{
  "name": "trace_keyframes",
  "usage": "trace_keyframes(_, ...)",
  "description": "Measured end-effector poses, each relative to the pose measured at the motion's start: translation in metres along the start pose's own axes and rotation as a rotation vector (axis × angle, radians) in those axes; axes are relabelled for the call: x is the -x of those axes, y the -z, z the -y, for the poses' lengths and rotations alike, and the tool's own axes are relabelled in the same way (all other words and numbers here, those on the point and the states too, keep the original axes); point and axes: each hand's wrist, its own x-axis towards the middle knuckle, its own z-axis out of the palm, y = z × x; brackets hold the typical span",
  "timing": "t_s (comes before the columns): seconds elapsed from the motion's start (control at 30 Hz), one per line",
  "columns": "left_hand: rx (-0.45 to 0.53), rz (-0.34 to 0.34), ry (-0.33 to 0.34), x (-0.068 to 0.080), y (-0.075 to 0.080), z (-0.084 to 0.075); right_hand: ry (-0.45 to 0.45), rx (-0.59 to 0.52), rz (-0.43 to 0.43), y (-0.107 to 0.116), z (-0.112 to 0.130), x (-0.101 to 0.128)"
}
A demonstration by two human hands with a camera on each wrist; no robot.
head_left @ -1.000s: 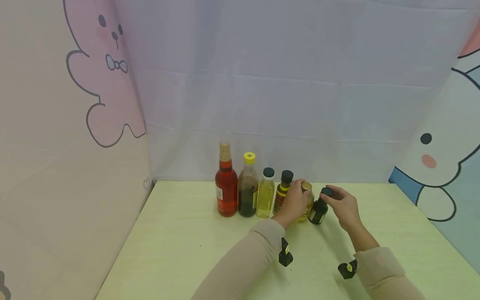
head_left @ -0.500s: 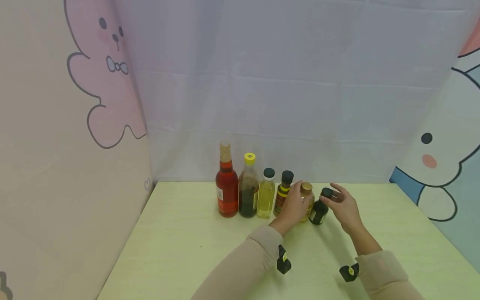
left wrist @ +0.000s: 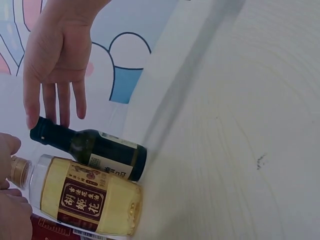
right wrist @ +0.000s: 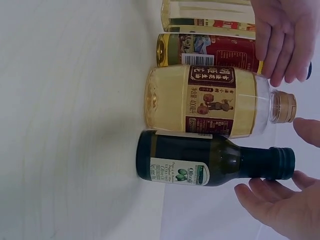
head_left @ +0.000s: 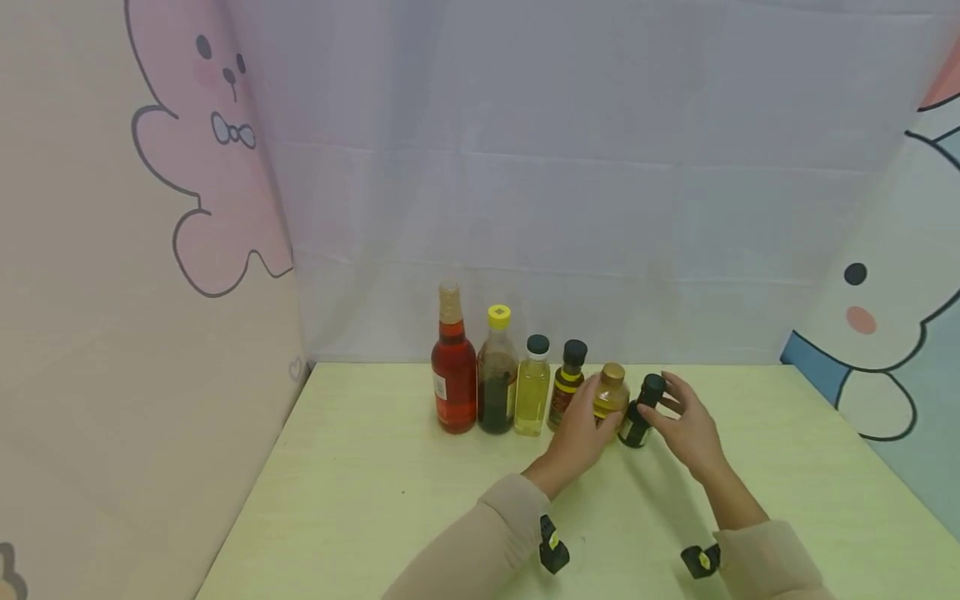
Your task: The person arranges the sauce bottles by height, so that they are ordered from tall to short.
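Observation:
An upright row of bottles stands at the back of the table. The left hand (head_left: 576, 435) is beside a plastic bottle of yellow oil (right wrist: 172, 102) with a gold cap (head_left: 612, 372), its fingers loosely spread and the cap between thumb and fingers in the left wrist view. At the row's right end is a dark green olive oil bottle (right wrist: 185, 170). Around its neck the right hand (head_left: 692, 437) holds its fingers loosely spread; some fingertips appear to touch the neck from the outer side. The two bottles stand close together.
Left of these stand a dark-capped bottle with a red label (head_left: 564, 396), a square pale oil bottle (head_left: 532, 396), a yellow-capped dark sauce bottle (head_left: 497, 392) and a tall red bottle (head_left: 453, 383). A hanging cloth (head_left: 525, 208) closes off the back.
The left hand has loosened from the gold-capped bottle and drawn down toward the person. The right hand has slid slightly lower beside the olive oil bottle's cap. The bottles look nearly unmoved.

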Motion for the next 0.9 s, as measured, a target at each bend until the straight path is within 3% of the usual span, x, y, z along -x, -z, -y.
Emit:
trace_keyframes(0.2, -0.020, 0.049, 0.024, 0.012, 0.006, 0.007, 0.022, 0.014, 0.005, -0.001, 0.003, 0.009)
trace_keyframes(0.63, -0.110, 0.047, 0.087, 0.031, 0.025, 0.010, 0.009, -0.022, 0.064, -0.005, 0.010, 0.029)
trace_keyframes(0.8, -0.141, 0.056, 0.149, 0.037, 0.032, 0.013, 0.040, -0.004, 0.062, -0.010, 0.013, 0.033)
trace_keyframes(0.9, -0.178, 0.058, 0.153, 0.041, 0.037, 0.013, 0.068, 0.016, 0.057, -0.015, 0.014, 0.036)
